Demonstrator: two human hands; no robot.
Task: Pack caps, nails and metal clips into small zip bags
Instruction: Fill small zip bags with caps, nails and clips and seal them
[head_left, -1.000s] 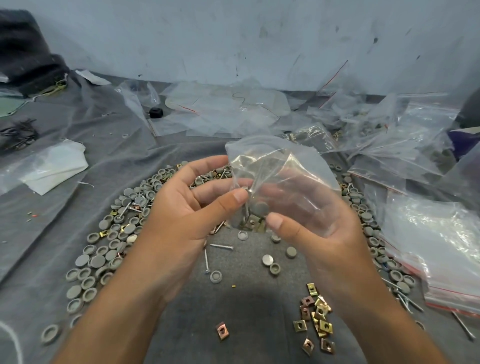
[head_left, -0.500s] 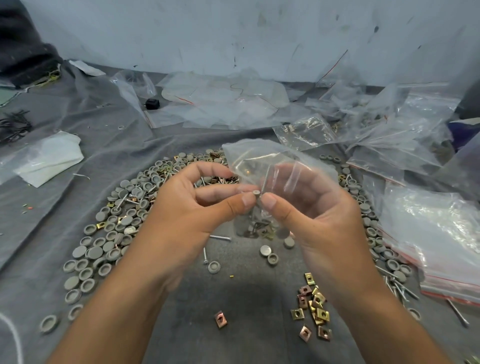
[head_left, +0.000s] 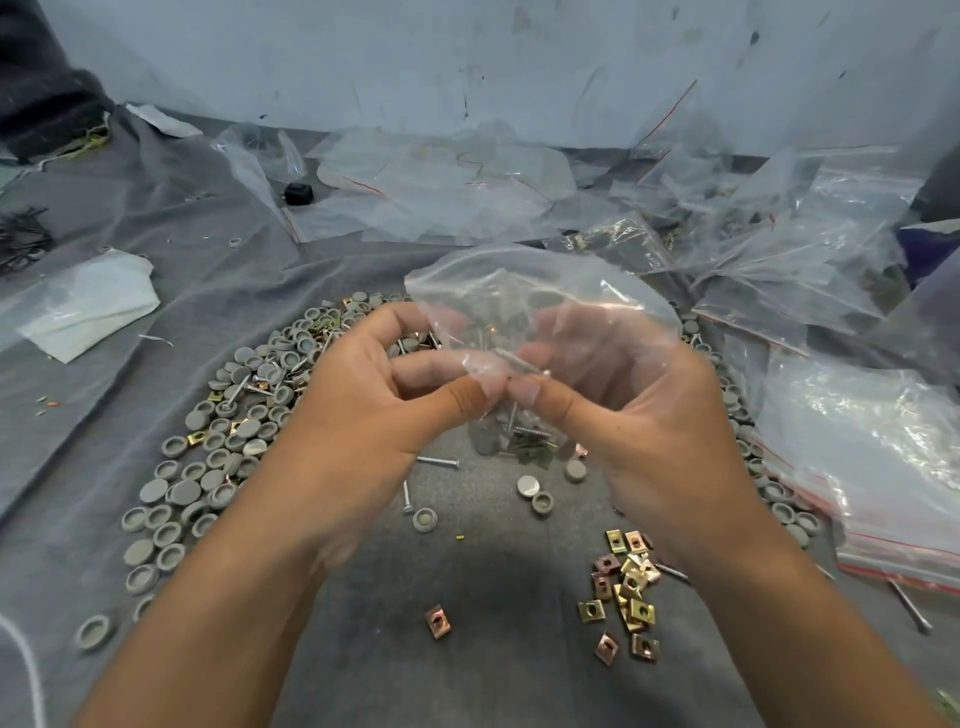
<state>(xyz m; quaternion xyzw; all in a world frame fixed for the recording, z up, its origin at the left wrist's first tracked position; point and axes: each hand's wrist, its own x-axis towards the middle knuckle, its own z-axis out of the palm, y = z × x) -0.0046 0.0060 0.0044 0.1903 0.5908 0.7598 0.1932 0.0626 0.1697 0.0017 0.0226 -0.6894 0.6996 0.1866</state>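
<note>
Since half a second ago both hands have come a little closer together and the zip bag (head_left: 540, 291) has puffed wider above them, while the loose parts on the table (head_left: 467, 675) lie as they did. From the head view, my left hand (head_left: 363, 415) pinches the bag's near edge between thumb and forefinger, and my right hand (head_left: 639, 415) pinches it just beside, with the other fingers seen through the film behind. A nail (head_left: 522, 362) lies across the fingertips; whether it is inside the film I cannot tell. The bag is clear, thin and crumpled, held in the air over the middle of the table, and its bottom hangs down with some nails, caps and clips (head_left: 519, 441) already in it. I judge it very light and soft, also slippery, so it must be taken at the stiffer zip rim with both thumbs, not at the body; the nail points could pierce the film. Grey caps (head_left: 228, 415) are spread to the left, brass metal clips (head_left: 628, 587) near my right wrist.
</note>
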